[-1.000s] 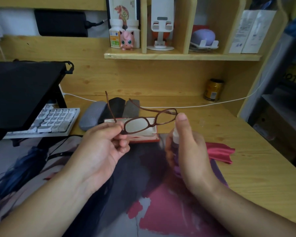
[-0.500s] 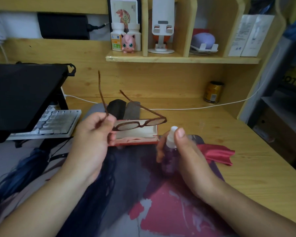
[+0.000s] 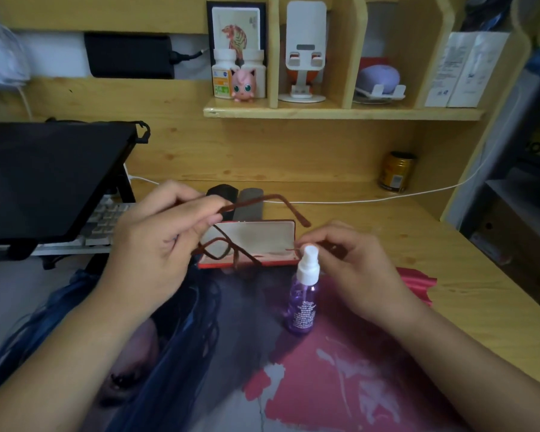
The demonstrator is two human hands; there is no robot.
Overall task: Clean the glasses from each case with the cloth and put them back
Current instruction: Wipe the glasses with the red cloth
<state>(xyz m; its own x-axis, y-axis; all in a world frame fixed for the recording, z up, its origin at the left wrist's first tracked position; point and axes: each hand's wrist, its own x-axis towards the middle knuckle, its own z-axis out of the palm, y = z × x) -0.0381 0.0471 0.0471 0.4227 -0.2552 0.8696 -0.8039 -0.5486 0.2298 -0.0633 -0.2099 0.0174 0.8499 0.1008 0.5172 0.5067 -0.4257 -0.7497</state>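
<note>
The left hand (image 3: 156,235) is pinching one temple arm of the thin brown-framed glasses (image 3: 228,244), holding them tilted in the air over the open red hard case with its pale lining (image 3: 259,241). The right hand (image 3: 353,257) is hovering at about three o'clock from the case, fingers loosely curled; a thin brown piece of the frame is showing at its fingertips, though whether it is gripping it I cannot tell. The small purple plastic spray bottle with a white cap (image 3: 303,294) is standing upright just in front of the right hand, on the printed pink and dark mat (image 3: 325,385) covering the wooden bench (image 3: 449,244). The crumpled red cloth (image 3: 418,283) is lying at three o'clock, partly hidden by the right wrist. Two dark closed cases (image 3: 236,198) are resting at twelve o'clock behind the red one.
</note>
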